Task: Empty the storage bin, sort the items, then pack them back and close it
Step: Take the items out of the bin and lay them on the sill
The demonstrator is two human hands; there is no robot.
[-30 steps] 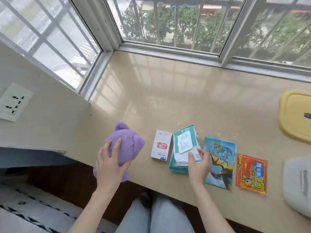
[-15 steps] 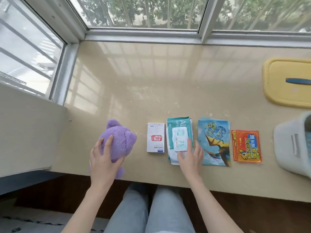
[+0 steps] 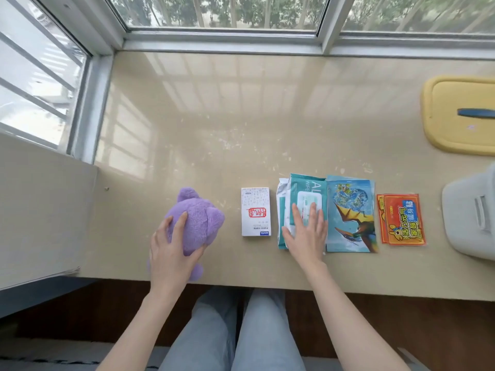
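Items lie in a row near the front edge of the beige sill. My left hand (image 3: pixel 171 253) grips a purple plush toy (image 3: pixel 199 218) at the left end. To its right lies a white box with a red seal (image 3: pixel 255 211). My right hand (image 3: pixel 306 234) rests flat, fingers spread, on a stack of teal wipe packs (image 3: pixel 308 191). Then come a blue dinosaur packet (image 3: pixel 351 210) and a red-orange heat patch packet (image 3: pixel 401 219). The grey storage bin (image 3: pixel 471 215) stands at the right edge, its yellow lid (image 3: pixel 455 113) lying behind it.
Window frames (image 3: pixel 222 38) close off the sill at the back and left. A beige wall panel (image 3: pixel 40 210) juts in at the left. The sill's front edge (image 3: pixel 267 286) runs just above my knees, with dark floor below.
The view has tilted down and to the right, bringing the bin and lid further into sight. My right hand has flattened onto the wipe packs; my left stays on the plush toy.
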